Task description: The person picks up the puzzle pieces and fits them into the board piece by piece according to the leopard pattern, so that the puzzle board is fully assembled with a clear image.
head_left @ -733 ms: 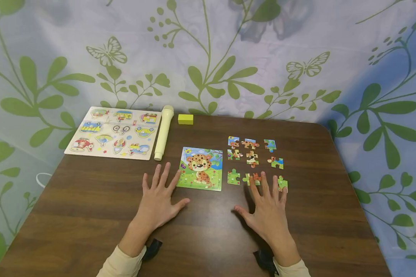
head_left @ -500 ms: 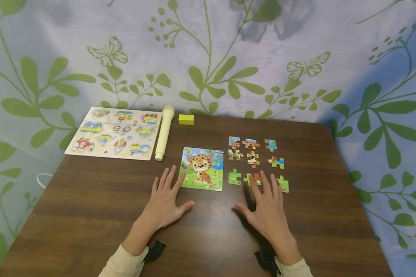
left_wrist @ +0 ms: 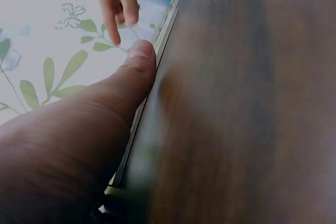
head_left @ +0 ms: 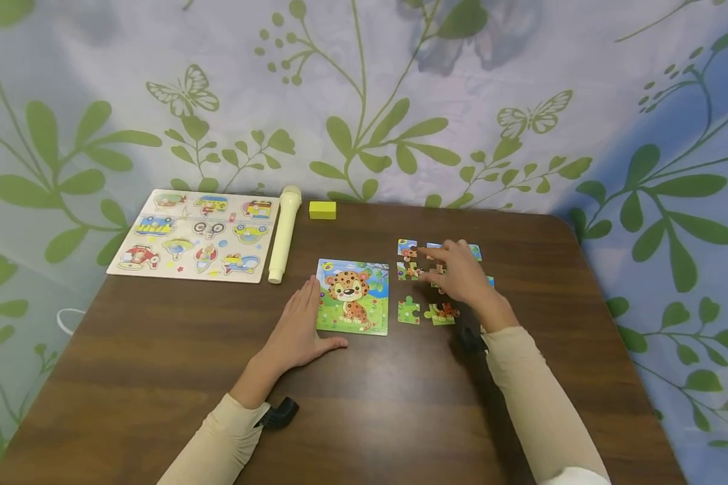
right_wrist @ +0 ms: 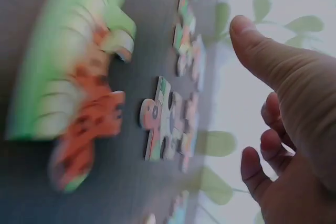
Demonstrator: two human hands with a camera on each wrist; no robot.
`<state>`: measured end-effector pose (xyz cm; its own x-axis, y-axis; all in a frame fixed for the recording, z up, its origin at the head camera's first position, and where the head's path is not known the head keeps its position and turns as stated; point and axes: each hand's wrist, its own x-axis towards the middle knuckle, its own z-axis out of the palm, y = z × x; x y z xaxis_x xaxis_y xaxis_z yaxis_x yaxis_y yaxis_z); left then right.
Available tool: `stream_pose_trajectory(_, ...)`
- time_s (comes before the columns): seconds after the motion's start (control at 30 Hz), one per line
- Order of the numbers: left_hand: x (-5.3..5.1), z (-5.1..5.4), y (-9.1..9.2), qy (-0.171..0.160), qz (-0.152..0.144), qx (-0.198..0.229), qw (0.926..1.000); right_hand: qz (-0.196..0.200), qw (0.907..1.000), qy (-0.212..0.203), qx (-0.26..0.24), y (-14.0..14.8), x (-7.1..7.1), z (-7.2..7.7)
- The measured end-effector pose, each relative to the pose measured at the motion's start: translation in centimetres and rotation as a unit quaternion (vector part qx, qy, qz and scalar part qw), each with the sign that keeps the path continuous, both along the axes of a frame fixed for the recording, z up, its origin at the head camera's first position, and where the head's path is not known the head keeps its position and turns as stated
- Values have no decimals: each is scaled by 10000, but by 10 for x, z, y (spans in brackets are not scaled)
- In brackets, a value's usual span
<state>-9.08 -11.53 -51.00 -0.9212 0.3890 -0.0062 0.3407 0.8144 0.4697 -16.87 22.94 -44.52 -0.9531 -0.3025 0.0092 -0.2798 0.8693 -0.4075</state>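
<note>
A square leopard picture board (head_left: 364,283) lies in the middle of the table. My left hand (head_left: 296,330) is at its left edge with the fingers straight and the thumb spread; whether it presses on the board cannot be told. To the board's right lie several loose jigsaw pieces (head_left: 409,310). Above the upper ones hovers my right hand (head_left: 463,275), index finger and thumb apart, nothing between them. Some pieces are hidden under it. In the right wrist view, the thumb is extended, the other fingers are bent, and an orange-and-green jigsaw piece (right_wrist: 94,108) lies nearest the camera.
Back left, a wooden peg puzzle board (head_left: 182,232) with vehicle shapes lies flat. Beside it are a cream microphone-shaped stick (head_left: 285,232) and a small yellow block (head_left: 323,210). A patterned cloth wall (head_left: 352,81) rises behind the brown table (head_left: 364,417).
My right hand has moved forward from the lower pieces to above the upper ones, its fingers now bent. My left hand has shifted slightly right to the board's edge, its fingers closer together.
</note>
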Motion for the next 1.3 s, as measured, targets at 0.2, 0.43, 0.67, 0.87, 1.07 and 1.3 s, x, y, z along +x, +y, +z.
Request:
stream_pose_trajectory(0.2,-7,1,-1,-82,49,-65,9999,-272,9972,-680,-124,-7,-46,-6)
stream_pose_trajectory(0.43,-14,2,7,-18,233,-75,9997,-402,9901,-1340,62,-7,-70,-13)
stream_pose_trajectory(0.67,-17,1,10,-89,251,-172,9995,-15,9925,-1162,385,-4,-75,-13)
stream_pose_trajectory(0.87,-20,3,9,-92,284,-244,9993,223,9927,-1058,534,-3,-79,-11)
stream_pose_trajectory(1.07,-20,4,9,-58,265,-257,9993,652,9898,-585,1121,-6,-80,-11)
stream_pose_trajectory(1.3,-20,6,8,-94,274,-269,9992,781,9921,-127,978,-26,-73,-11)
